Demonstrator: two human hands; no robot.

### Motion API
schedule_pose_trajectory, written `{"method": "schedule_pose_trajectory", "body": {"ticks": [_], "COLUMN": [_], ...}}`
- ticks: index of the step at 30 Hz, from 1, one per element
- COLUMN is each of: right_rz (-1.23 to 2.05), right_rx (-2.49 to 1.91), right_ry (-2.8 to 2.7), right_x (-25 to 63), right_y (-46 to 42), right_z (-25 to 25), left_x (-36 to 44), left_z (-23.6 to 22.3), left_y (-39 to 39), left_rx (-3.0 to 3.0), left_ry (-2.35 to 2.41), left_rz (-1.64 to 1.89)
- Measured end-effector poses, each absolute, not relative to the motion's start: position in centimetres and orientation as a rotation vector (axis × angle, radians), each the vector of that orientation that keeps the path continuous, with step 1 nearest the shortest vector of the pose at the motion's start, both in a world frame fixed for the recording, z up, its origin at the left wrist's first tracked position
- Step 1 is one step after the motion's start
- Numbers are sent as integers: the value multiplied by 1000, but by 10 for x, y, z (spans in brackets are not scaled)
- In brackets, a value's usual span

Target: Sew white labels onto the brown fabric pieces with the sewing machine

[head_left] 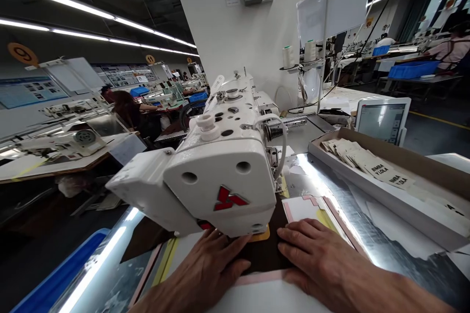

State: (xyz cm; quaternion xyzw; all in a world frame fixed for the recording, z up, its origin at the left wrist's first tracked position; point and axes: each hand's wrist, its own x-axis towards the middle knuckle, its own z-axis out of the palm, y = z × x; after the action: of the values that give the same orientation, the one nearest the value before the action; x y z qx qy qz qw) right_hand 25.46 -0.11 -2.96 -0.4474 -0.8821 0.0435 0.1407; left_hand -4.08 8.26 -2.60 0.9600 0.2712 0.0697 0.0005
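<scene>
My left hand (216, 260) and right hand (318, 254) open, fingers on flat dark sheet (265, 255), possibly leather; rounded white sewing machine (220, 176) ahead.

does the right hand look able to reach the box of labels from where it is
Probably yes: the right hand lies flat on the work, with the open box beyond it on the same side. Only bare metal tabletop and some white paper seem to lie between.

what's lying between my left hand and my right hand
A dark brown piece lies between your left hand and right hand, with a pink strip along its near side, as the head view shows.
</scene>
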Motion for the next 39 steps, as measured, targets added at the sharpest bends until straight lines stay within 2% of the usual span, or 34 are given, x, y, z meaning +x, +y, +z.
{"method": "schedule_pose_trajectory", "body": {"ticks": [6, 21, 39], "right_rz": [32, -60, -2], "right_rx": [-1239, -1115, -1275], "right_ry": [-2488, -2355, -2266], "right_x": [254, 251, 287], "right_y": [-4, -3, -17], "right_z": [-33, -38, -22], "left_x": [-74, -74, -60], "left_z": [-22, -12, -4], "left_y": [81, 77, 53], "left_rx": [3046, 3025, 3020], "left_ry": [995, 961, 724], "left_rz": [524, 427, 595]}}
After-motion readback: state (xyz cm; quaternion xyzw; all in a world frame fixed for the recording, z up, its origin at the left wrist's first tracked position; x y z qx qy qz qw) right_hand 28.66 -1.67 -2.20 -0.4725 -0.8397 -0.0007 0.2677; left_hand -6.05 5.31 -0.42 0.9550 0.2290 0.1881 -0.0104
